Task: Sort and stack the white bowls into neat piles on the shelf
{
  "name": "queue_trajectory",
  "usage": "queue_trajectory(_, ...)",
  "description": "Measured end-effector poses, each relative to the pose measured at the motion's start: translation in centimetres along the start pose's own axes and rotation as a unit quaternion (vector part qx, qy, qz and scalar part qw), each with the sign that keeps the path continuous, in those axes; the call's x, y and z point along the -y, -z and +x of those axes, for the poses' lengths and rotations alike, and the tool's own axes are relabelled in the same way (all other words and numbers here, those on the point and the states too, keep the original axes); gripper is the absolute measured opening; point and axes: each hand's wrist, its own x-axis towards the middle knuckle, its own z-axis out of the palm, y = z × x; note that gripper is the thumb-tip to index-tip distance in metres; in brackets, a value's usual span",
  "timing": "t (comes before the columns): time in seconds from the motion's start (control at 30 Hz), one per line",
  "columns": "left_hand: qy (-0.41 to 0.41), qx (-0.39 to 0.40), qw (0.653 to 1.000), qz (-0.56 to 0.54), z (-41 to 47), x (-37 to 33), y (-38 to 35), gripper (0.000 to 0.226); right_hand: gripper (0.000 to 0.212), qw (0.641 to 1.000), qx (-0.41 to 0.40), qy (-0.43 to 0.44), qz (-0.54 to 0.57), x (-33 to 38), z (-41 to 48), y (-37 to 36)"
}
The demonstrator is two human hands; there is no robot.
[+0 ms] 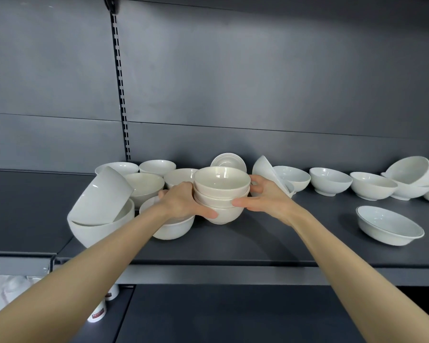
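Note:
A stack of three cream-white bowls stands in the middle of the dark grey shelf. My left hand grips its left side and my right hand grips its right side, thumbs curled round the front. Left of the stack, a big bowl holds another bowl tipped on its side. A low bowl lies under my left wrist. Several more white bowls crowd behind.
To the right, single white bowls stand in a row along the back, and a shallow rimmed bowl sits nearer the front. One bowl leans against the back wall. Small jars stand on the lower shelf at left.

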Motion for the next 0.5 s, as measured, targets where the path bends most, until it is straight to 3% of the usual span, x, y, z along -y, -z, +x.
queue_trajectory(0.3, 0.016, -0.015, 1.000, -0.001, -0.6, -1.0, 0.3, 0.088, 0.059, 0.999, -0.029, -0.006, 0.015, 0.4, -0.4, -0.1)
queue_trajectory(0.5, -0.031, -0.051, 0.994, -0.096, -1.4, -2.0, 1.4, 0.073, 0.055, 0.999, -0.040, 0.022, 0.007, 2.6, -0.6, 0.9)
